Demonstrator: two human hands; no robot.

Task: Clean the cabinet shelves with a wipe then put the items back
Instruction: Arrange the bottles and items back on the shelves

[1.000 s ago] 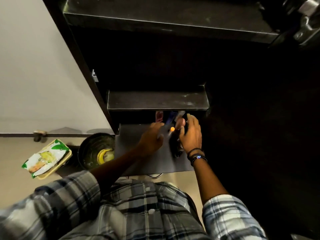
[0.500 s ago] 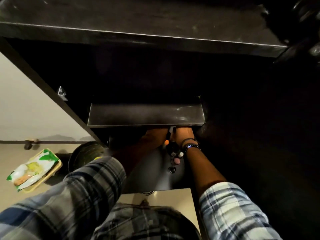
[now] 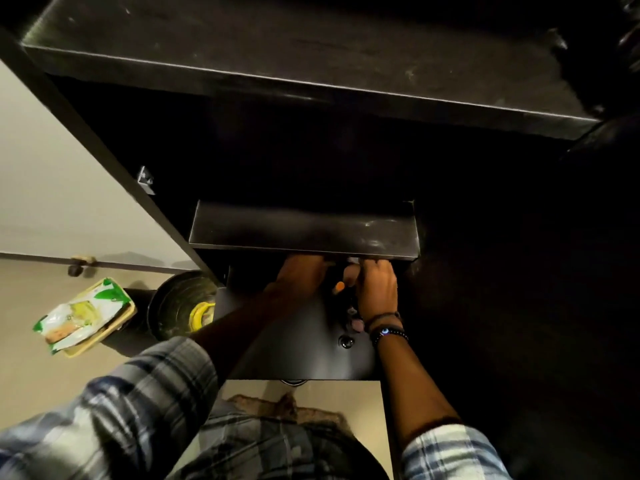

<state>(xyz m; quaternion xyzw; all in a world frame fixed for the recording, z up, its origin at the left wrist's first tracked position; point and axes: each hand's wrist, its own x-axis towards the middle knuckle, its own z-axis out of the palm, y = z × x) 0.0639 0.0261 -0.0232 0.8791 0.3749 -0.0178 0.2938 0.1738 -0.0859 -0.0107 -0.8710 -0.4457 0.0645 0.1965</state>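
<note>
Cabinet (image 3: 104, 140) shelves: both hands are on the bottom shelf (image 3: 294, 351), tucked under the middle shelf (image 3: 301, 225). Left hand (image 3: 303, 271) fingertips hidden, grip can't be told. Right hand (image 3: 377, 289) curls round small items (image 3: 338, 287), one orange-tipped. Wipes pack (image 3: 79, 313) on the floor, near a pot (image 3: 173, 303).

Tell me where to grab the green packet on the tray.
Probably from above, pinching the green packet across its narrow width near the middle: it lies flat and face up on the tray, with nothing on top of it.
</note>
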